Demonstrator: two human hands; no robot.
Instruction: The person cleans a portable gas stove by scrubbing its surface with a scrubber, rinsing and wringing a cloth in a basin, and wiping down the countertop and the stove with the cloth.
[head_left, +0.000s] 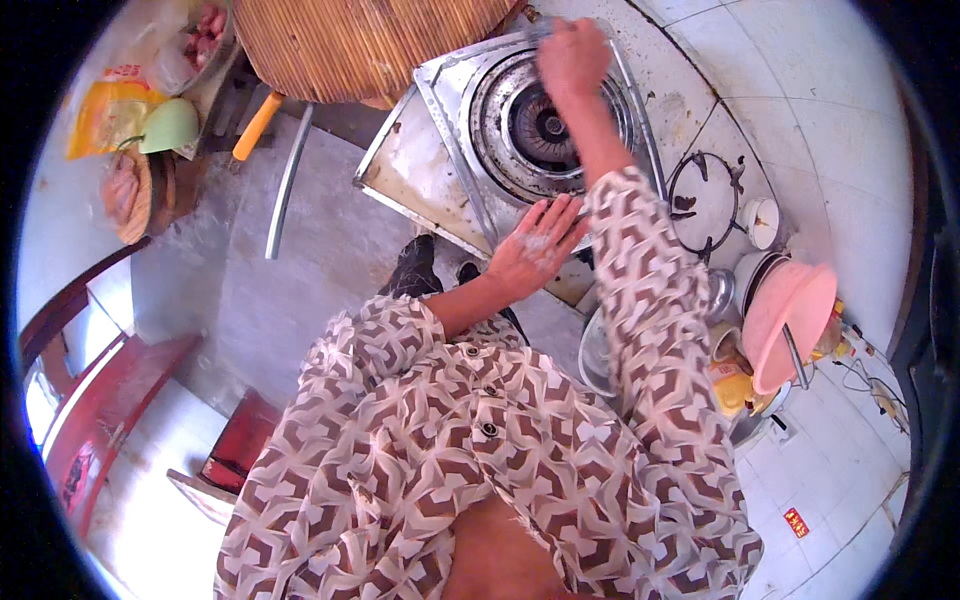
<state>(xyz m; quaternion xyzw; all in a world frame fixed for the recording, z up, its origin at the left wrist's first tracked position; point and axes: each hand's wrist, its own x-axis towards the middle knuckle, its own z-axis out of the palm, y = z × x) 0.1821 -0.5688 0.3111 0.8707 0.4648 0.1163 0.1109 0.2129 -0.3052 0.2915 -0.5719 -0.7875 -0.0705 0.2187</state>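
Note:
A gas stove (517, 217) with a shiny metal top stands before me, its round burner (553, 127) bare and stained dark. My right hand (576, 64) is closed over the stove's far edge. Some of a small grey pad (538, 31) shows beside its fingers, blurred, so its exact kind is unclear. Flat on the near edge of the stove top rests my left hand (536, 244), fingers extended, with whitish suds on its back. The black pan support (705, 199) lies off the stove, on the tiled counter to the right.
A round slatted lid (375, 45) adjoins the stove's far left. An orange handle (257, 126) and a metal tube (289, 187) jut out below it. At right are a pink basin (795, 326), a white round container (761, 223) and a metal bowl (596, 352). A green bowl (171, 126) sits far left.

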